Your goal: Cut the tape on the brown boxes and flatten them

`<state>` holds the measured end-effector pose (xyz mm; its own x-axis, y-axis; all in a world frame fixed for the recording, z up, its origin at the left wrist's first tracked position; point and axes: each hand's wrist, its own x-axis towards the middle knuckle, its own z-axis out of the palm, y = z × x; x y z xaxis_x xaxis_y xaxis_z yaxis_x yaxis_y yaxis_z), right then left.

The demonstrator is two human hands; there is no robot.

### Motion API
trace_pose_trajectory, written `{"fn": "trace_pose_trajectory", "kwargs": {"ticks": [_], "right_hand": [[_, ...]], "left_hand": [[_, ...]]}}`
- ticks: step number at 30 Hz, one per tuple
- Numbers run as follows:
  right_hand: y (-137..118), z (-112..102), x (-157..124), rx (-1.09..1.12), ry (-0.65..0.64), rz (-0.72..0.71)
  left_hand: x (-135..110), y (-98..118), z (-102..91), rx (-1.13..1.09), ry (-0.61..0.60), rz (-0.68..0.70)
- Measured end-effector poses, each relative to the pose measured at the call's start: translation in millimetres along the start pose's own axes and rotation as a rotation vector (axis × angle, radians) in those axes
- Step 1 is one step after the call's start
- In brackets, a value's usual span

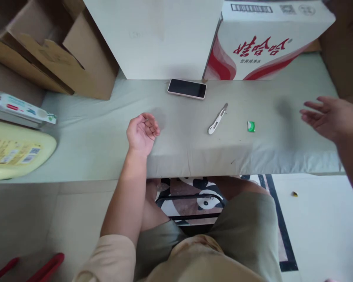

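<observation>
My left hand (141, 133) rests palm up on the grey padded surface (106, 137), its fingers loosely curled and nothing in it. My right hand (331, 116) hovers at the right side with fingers stretched out and apart, holding nothing. Between the hands lie a white folding knife (217, 119) and, right of it, a small green packet (251, 126). A dark-screened phone (187, 88) with a pale case lies further back, in front of the boxes.
A plain white box (155, 35) and a red-and-white printed carton (270, 35) stand at the back. Brown cardboard boxes (53, 47) sit at the back left. A yellow bottle (14, 152) and a small packet (20, 107) lie at the left. Red handles (44, 268) show on the floor.
</observation>
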<state>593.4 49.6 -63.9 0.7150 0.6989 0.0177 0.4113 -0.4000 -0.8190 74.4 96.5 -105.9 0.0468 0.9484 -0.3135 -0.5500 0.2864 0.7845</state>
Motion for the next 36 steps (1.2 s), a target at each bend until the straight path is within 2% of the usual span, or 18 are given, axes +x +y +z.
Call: {"fn": "trace_pose_trajectory", "kwargs": {"ticks": [2, 4, 7, 10, 15, 17, 19, 22, 25, 28, 30, 32, 34, 36], "right_hand": [[-5, 14, -30, 0.178, -0.058, 0.178], [-19, 30, -56, 0.251, -0.109, 0.259], [-52, 59, -83, 0.199, -0.225, 0.204], [-91, 98, -101, 0.153, -0.339, 0.115], [-160, 192, -132, 0.085, -0.556, -0.135], [-189, 236, -148, 0.038, -0.644, -0.307], [-219, 279, -168, -0.006, -0.717, -0.553], [-267, 333, -206, -0.007, -0.769, -0.877], [-311, 369, -242, -0.100, -0.739, -0.996], [-336, 387, -256, -0.344, -0.608, -0.929], [-339, 391, -250, -0.420, -0.528, -0.909], [-332, 387, -238, -0.388, -0.499, -0.985], [-319, 374, -228, -0.335, -0.513, -1.101], [-303, 349, -225, -0.329, -0.531, -1.168]], "left_hand": [[-2, 1, -0.1, -0.023, -0.004, 0.014], [-6, 3, -0.5, -0.050, -0.004, 0.023], [-16, 9, -4.7, -0.097, -0.010, 0.037], [-25, 22, -15.1, -0.187, -0.029, 0.065], [-36, 49, -37.9, -0.325, -0.039, 0.070], [-39, 58, -45.6, -0.337, -0.033, 0.069], [-41, 63, -52.0, -0.340, -0.028, 0.070], [-42, 69, -59.6, -0.355, -0.048, 0.072], [-42, 72, -64.5, -0.370, -0.068, 0.070], [-42, 74, -66.7, -0.381, -0.096, 0.076], [-42, 73, -66.6, -0.378, -0.118, 0.086], [-41, 70, -65.4, -0.344, -0.114, 0.107], [-41, 63, -63.6, -0.273, -0.007, 0.223], [-42, 57, -62.3, -0.164, 0.247, 0.486]]}}
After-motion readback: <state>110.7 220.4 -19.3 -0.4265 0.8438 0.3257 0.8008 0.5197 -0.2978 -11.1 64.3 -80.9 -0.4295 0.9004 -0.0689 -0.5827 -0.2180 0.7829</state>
